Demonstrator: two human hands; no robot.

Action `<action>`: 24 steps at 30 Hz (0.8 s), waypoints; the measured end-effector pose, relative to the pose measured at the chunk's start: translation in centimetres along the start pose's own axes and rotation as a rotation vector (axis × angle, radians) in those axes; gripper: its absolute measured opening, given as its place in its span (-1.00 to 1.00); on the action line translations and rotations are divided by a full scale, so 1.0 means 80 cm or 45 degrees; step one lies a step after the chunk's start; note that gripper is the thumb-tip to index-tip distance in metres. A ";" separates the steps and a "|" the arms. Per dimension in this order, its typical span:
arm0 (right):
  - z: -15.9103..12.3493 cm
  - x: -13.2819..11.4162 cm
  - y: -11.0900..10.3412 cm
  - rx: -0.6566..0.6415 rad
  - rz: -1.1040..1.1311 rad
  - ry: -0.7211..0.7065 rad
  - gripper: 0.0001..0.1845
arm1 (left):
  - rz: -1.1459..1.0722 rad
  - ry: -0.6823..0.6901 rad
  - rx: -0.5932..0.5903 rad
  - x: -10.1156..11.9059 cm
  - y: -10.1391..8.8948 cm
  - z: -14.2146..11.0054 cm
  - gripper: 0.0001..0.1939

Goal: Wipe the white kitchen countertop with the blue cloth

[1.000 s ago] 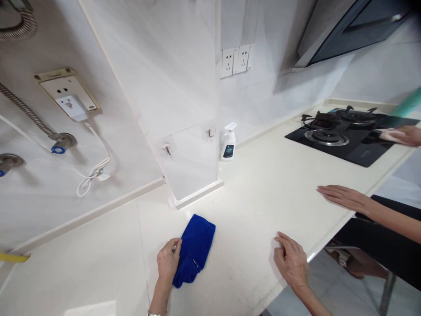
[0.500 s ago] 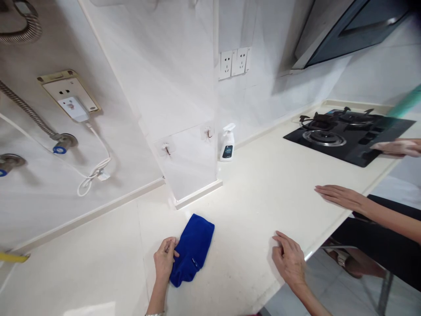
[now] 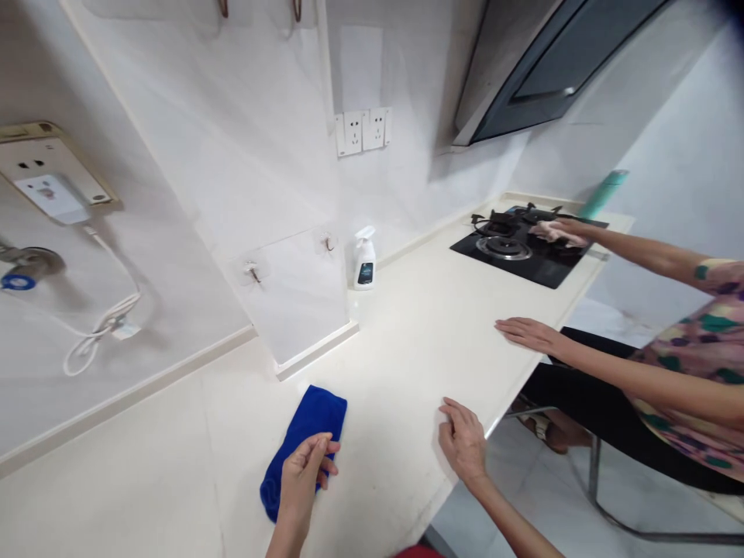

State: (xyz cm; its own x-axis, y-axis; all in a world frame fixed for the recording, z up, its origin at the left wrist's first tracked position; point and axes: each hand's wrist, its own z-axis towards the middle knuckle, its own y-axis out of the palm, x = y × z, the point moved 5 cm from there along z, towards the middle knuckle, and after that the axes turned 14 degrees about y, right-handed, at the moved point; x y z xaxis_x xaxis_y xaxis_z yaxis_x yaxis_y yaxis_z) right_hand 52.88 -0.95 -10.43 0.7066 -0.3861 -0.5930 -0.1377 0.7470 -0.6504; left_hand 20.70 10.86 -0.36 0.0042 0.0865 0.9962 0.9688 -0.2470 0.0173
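Observation:
A folded blue cloth lies on the white countertop. My left hand rests on the cloth's near end, fingers together and curled onto the fabric. My right hand lies flat on the counter near its front edge, fingers stretched out, holding nothing. It is well apart from the cloth.
Another person sits at the right, one hand flat on the counter, the other wiping the black gas hob with a pink cloth. A white spray bottle stands by the wall. Sockets and a range hood are above.
The view has swung right, showing more of the other person. My left hand has shifted from the cloth's left edge onto its near end. The other person's far hand moved onto the hob.

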 end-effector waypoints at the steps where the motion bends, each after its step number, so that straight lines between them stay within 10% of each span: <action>1: 0.001 -0.001 -0.001 0.000 0.001 0.008 -0.70 | -0.016 -0.014 -0.026 0.000 0.006 -0.002 -0.47; 8: 0.001 -0.002 -0.001 -0.041 0.039 0.062 -0.69 | 0.018 -0.005 -0.136 0.006 0.045 -0.014 -0.44; 13: 0.003 -0.003 -0.001 -0.002 0.038 0.058 -0.65 | 0.209 0.055 -0.758 -0.013 0.157 -0.055 -0.50; 16: 0.005 -0.003 -0.001 0.010 0.019 0.043 -0.64 | 0.533 0.452 -0.955 -0.013 0.184 -0.056 -0.62; 19: 0.005 -0.001 0.000 -0.001 0.026 0.044 -0.64 | 0.887 0.789 -0.785 -0.012 0.135 -0.020 -0.59; 24: -0.001 0.008 0.003 -0.048 0.055 0.063 -0.68 | 1.515 0.690 -0.316 -0.044 -0.022 0.002 -0.54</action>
State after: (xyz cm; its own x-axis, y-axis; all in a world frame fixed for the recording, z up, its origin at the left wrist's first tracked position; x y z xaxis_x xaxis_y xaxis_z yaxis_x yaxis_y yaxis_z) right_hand 53.24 -1.02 -10.99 0.6646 -0.3808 -0.6429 -0.1942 0.7428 -0.6408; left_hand 19.02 11.16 -3.93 0.6570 -0.6820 0.3213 0.3724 -0.0771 -0.9249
